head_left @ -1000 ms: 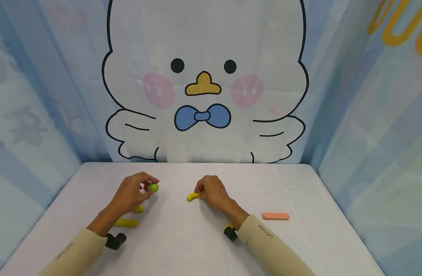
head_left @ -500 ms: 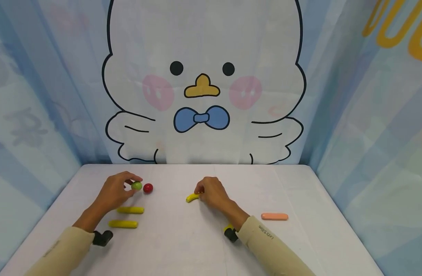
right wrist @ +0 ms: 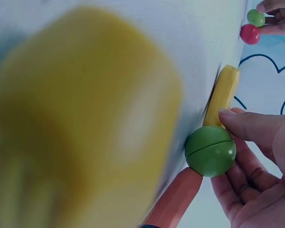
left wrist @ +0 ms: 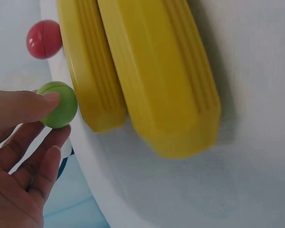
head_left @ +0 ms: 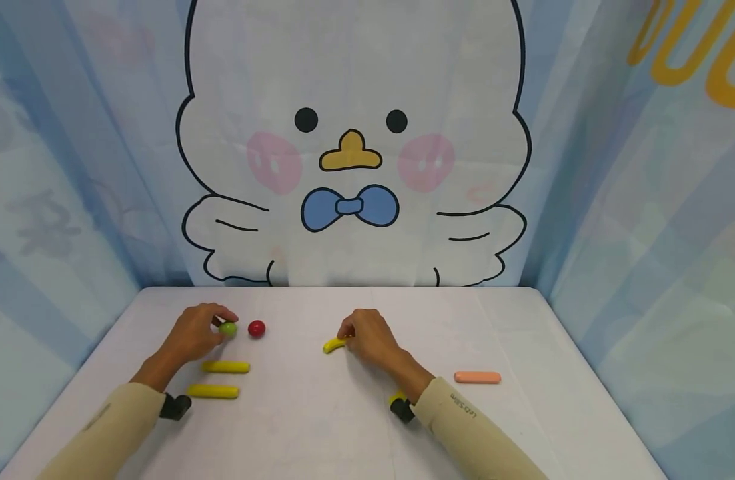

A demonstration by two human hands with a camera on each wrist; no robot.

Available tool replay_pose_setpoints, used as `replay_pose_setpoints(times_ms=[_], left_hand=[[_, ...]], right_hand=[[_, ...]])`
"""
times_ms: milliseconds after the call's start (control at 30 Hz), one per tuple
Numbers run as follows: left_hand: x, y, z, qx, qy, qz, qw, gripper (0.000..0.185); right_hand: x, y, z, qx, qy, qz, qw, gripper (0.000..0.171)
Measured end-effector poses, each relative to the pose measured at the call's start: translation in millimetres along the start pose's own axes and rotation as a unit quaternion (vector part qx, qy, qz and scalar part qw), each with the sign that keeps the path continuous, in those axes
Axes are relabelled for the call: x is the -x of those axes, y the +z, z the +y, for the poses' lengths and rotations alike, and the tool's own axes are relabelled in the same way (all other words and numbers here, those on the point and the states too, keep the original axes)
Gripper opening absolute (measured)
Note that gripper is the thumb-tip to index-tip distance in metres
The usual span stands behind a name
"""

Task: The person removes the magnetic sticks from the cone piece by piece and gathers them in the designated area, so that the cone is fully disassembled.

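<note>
My left hand [head_left: 196, 331] pinches a small green ball [left wrist: 58, 105] between thumb and fingers, just above the table's left side. Close by sits a red ball [head_left: 256, 329]. At the middle, my right hand [head_left: 369, 333] grips a short, slightly curved yellow stick [head_left: 334, 345] near its end, the thumb on it. Right at those fingers is another green ball [right wrist: 210, 151], with the yellow stick at one side and an orange stick [right wrist: 175, 199] at the other. In the head view this ball is hidden by the hand.
Two yellow sticks [head_left: 226, 367] [head_left: 214, 391] lie side by side near the left forearm. An orange stick [head_left: 477, 377] lies right of the right arm. Partly covered by the right sleeve is another yellow stick [head_left: 397, 397]. A printed curtain [head_left: 355, 247] stands behind the white table [head_left: 319, 427].
My left hand has moved left and slightly down with the green ball, away from the red ball, which now lies in full view. The right hand keeps its place on the yellow stick.
</note>
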State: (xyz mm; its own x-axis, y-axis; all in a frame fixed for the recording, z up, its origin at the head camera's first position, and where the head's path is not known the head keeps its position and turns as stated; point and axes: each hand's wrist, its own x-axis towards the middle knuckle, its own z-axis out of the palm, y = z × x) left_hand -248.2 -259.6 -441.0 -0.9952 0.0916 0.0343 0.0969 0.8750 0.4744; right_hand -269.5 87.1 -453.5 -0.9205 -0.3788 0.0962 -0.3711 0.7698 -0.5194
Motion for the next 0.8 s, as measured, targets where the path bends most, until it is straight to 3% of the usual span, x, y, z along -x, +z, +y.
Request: replay_pose_setpoints(times_ms=[300,800], left_hand=[[-12.2,2.3,-5.0,-0.015,0.006,-0.012,0.9998,0.031],[-10.9,3.7,-2.4,-0.020,0.008,-0.010,0.9997,0.036]], right_hand=[[2.4,1.6,1.7,0.005,-0.006,0.009,1.000,0.018],[7.0,-6.3,4.5,-0.018,0.000,-0.001,1.000,0.019]])
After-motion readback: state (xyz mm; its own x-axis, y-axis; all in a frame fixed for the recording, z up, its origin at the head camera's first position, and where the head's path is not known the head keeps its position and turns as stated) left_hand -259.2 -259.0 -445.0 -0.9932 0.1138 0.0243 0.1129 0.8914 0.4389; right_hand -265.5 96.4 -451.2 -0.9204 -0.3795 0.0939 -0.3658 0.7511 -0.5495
